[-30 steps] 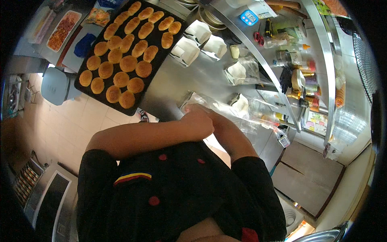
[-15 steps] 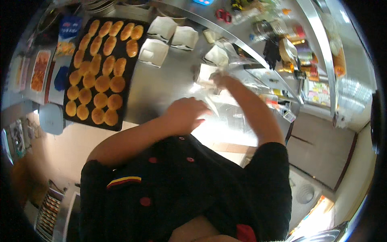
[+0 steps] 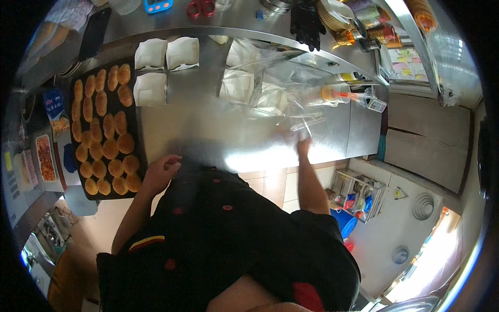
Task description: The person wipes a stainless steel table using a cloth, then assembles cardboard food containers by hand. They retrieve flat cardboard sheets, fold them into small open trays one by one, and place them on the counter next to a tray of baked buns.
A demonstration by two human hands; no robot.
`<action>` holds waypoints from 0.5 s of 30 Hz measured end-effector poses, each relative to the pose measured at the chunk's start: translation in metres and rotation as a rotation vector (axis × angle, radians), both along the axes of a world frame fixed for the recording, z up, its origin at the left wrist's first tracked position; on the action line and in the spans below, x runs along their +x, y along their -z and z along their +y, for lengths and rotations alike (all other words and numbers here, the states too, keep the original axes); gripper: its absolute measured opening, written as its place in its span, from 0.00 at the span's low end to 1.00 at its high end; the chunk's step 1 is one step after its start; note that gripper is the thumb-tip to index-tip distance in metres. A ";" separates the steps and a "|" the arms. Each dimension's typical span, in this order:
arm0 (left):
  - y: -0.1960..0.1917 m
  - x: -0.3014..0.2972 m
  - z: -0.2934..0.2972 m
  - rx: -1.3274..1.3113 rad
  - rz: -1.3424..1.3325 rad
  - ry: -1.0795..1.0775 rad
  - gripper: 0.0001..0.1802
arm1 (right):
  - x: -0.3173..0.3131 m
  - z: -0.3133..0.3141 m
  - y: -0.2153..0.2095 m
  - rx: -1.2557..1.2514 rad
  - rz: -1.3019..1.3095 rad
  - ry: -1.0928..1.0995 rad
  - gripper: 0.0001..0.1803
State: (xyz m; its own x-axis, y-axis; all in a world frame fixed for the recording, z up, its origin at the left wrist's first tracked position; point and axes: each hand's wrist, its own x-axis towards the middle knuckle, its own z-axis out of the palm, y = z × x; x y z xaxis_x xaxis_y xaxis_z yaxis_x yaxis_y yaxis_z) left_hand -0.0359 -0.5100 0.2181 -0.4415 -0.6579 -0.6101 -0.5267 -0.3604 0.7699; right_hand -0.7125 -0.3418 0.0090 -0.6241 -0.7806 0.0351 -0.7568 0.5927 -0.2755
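Observation:
My left hand [image 3: 162, 174] is off the counter's front edge beside the baking tray, its fingers curled in with nothing visible in them. The black baking tray [image 3: 136, 112] bears several rows of browned buns, long ones [image 3: 101, 103] at the far end and round ones [image 3: 110, 149] nearer. My right hand [image 3: 295, 136] is over the counter's right part, smeared by motion, beside clear plastic bags [image 3: 306, 117]. Whether it holds any plastic cannot be made out. White square paper trays [image 3: 237, 86] lie close by, partly under the clear plastic. Three more white paper trays [image 3: 150, 89] sit right of the buns.
A steel shelf [image 3: 228, 26] overhangs the counter's far side, with black gloves [image 3: 306, 26] hanging over its edge and red-handled scissors [image 3: 201, 7] on it. A clear container [image 3: 332, 94] lies at the right. An orange-filled tub [image 3: 46, 158] stands at far left.
The view has shifted. My right hand has left the white paper trays and come nearer me, toward the plastic. My left hand has drawn back left, close to the baking tray.

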 end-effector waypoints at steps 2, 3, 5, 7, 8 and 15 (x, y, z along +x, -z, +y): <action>-0.010 -0.023 -0.005 -0.124 -0.047 0.089 0.21 | 0.132 0.006 0.020 0.431 0.101 -0.143 0.35; -0.013 -0.029 -0.009 -0.128 -0.046 0.087 0.21 | 0.182 -0.010 -0.010 0.306 -0.009 0.002 0.36; -0.022 -0.037 -0.021 -0.134 -0.016 0.117 0.20 | 0.226 -0.022 -0.035 0.131 -0.115 0.139 0.32; -0.027 -0.045 -0.029 -0.130 -0.019 0.117 0.20 | 0.240 -0.026 -0.030 0.066 -0.226 0.123 0.18; -0.028 -0.044 -0.030 -0.128 -0.022 0.112 0.20 | 0.243 -0.031 -0.027 0.168 -0.236 0.009 0.14; 0.002 -0.019 0.002 -0.133 -0.118 0.200 0.21 | 0.278 -0.051 -0.027 -0.025 -0.422 -0.059 0.13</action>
State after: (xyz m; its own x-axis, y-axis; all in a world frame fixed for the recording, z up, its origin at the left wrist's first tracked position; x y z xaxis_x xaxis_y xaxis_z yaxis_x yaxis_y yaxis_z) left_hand -0.0548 -0.5082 0.2158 -0.5016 -0.6425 -0.5794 -0.6664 -0.1401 0.7323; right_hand -0.4341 -0.3926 0.0363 -0.5421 -0.8175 -0.1946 -0.6071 0.5411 -0.5819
